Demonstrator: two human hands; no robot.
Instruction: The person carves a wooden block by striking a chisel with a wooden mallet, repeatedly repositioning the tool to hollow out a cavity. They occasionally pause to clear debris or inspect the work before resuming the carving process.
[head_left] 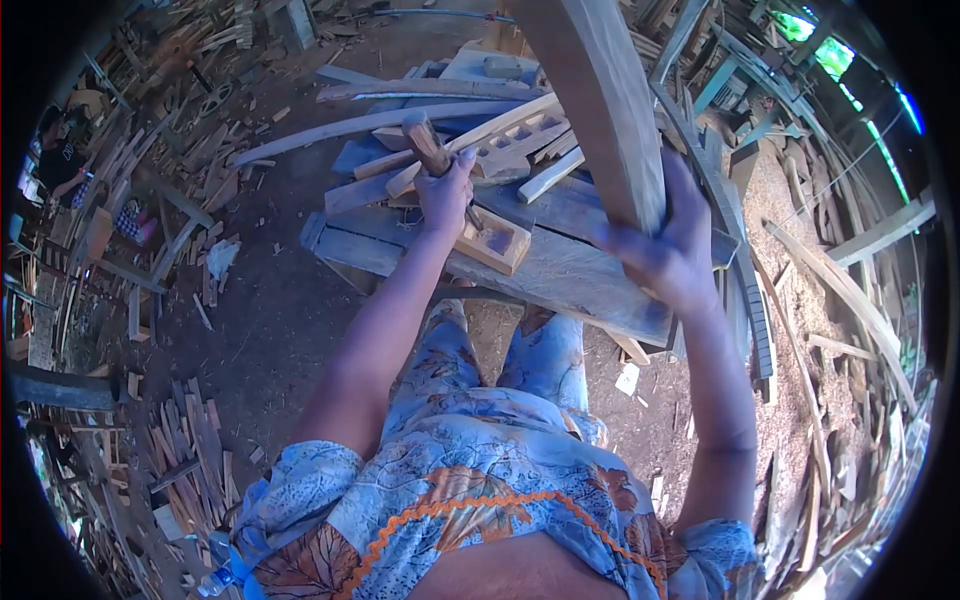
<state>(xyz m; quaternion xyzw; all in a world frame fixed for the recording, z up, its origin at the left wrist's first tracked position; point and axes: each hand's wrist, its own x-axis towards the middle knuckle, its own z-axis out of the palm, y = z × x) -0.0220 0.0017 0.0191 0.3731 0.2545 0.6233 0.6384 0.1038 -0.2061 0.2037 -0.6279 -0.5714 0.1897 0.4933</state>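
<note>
My left hand is closed around a chisel with a thick wooden handle. The chisel's blade points down at a recess in a short wooden block, which lies on the plank bench. My right hand grips the lower end of a thick, club-like wooden mallet. It rises close to the camera and runs out of the top of the view, right of the block. Beyond the block sits a wooden piece with several cut recesses.
Long wooden strips are heaped on the far part of the bench. A curved, notched wooden piece leans at its right side. Wood scraps and shavings cover much of the ground. Another person is at the far left.
</note>
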